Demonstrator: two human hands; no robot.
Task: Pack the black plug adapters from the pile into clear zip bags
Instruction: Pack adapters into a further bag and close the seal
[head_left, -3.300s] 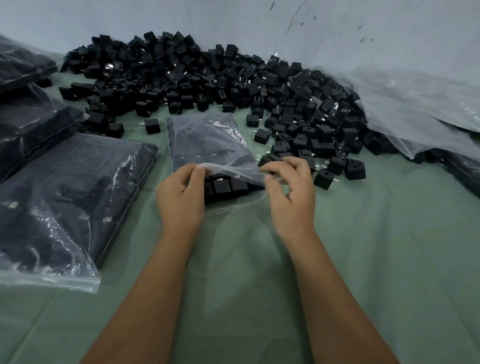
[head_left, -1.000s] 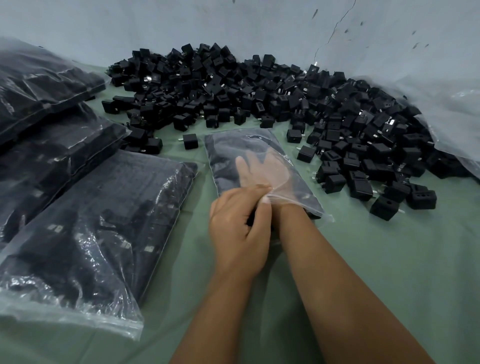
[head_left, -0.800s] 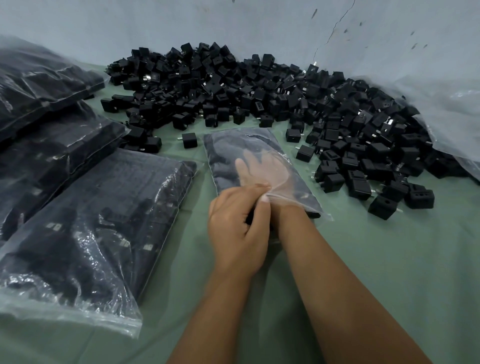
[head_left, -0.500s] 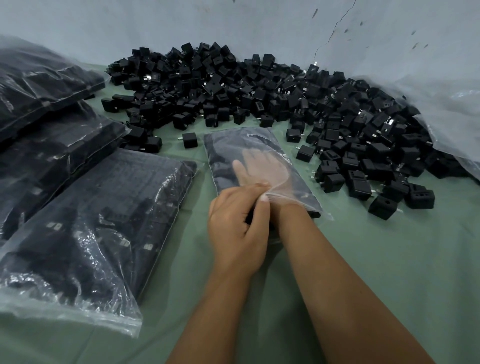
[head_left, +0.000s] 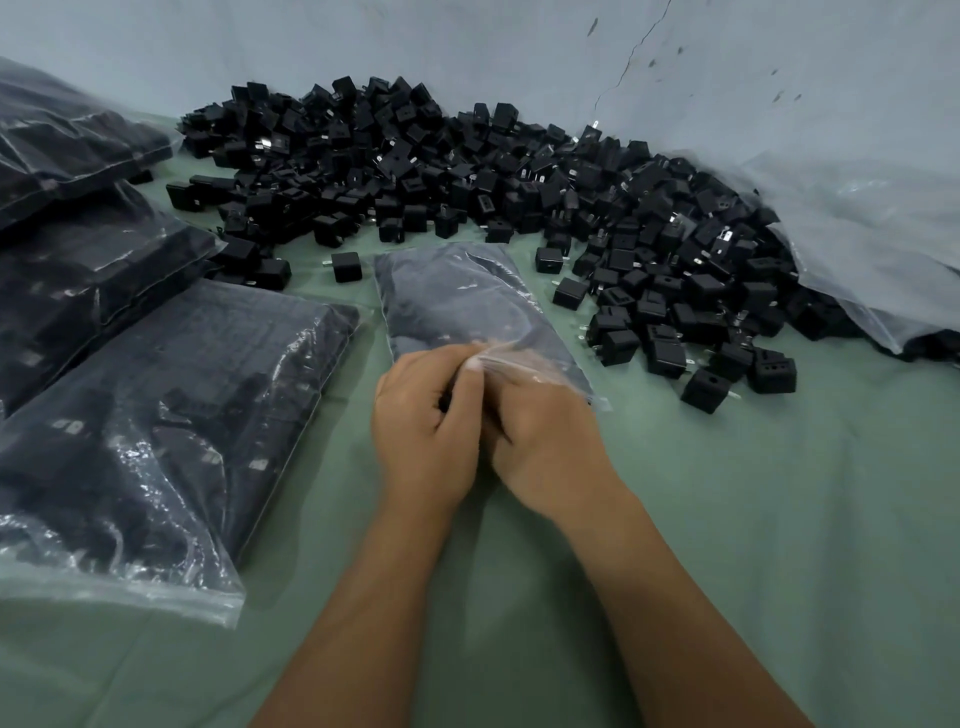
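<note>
A clear zip bag (head_left: 457, 296) partly filled with black plug adapters lies on the green cloth, mouth toward me. My left hand (head_left: 423, 421) pinches the upper lip of the bag's mouth with thumb and curled fingers. My right hand (head_left: 550, 447) is beside it, fingertips just inside the mouth under the plastic flap, so I cannot make out how the fingers lie. The big pile of loose black adapters (head_left: 519, 176) spreads behind and to the right of the bag. The nearest loose ones (head_left: 706, 389) lie right of my right hand.
Several filled zip bags (head_left: 171, 415) lie stacked along the left. A large crumpled clear plastic sheet (head_left: 872, 234) covers the right end of the pile. A pale wall (head_left: 467, 47) closes the back. Green cloth (head_left: 779, 519) covers the surface.
My right hand has pulled back out of the bag; before, it lay flat deep inside. My left hand keeps its hold on the mouth. The view has shifted slightly.
</note>
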